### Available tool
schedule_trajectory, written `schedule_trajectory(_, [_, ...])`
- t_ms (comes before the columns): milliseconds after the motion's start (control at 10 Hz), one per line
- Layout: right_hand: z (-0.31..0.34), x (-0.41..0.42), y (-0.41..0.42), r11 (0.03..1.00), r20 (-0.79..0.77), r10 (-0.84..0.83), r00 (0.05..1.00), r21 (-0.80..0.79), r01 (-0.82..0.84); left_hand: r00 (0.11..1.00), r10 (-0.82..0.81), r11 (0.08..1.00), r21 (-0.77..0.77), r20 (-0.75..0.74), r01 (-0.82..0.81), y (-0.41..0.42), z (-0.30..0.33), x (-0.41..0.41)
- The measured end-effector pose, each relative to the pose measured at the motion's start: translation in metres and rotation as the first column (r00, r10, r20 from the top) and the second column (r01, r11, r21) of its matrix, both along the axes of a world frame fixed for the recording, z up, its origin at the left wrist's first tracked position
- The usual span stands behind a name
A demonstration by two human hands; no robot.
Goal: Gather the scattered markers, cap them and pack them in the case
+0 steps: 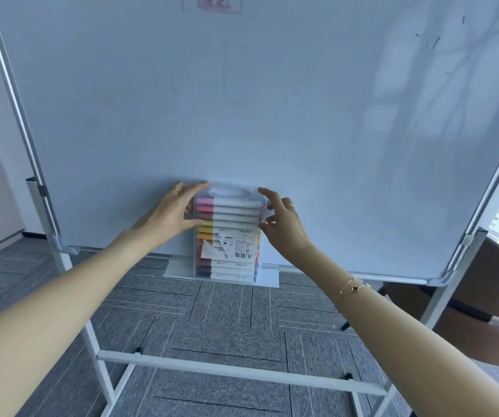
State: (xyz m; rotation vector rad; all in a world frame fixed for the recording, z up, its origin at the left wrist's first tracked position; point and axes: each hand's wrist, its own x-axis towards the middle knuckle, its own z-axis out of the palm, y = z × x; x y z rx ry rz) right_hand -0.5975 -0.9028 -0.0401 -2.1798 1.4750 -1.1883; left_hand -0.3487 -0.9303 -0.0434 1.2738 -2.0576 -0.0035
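Note:
A clear plastic marker case (227, 236) stands upright on the whiteboard's small white tray (267, 279), its oval handle at the top. Inside lie several capped markers stacked flat, white barrels with pink, yellow, orange and dark caps. A torn barcode label sticks to its front. My left hand (173, 213) touches the case's upper left side, fingers fairly straight, thumb low against the side. My right hand (284, 219) sits at the upper right side, its fingertips loosely bent against the edge. No loose marker is in view.
A large whiteboard (242, 100) on a white metal stand (212, 367) fills the view behind the case. Grey carpet tiles cover the floor below. A brown chair (483, 311) stands at the right, partly behind the board's leg.

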Motion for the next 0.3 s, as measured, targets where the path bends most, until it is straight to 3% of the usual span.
schedule_trajectory(300, [0.001, 0.000, 0.009, 0.999, -0.174, -0.031, 0.984, -0.018, 0.028, 0.984, 0.092, 0.996, -0.020, 0.155, -0.090, 0.017, 0.007, -0.001])
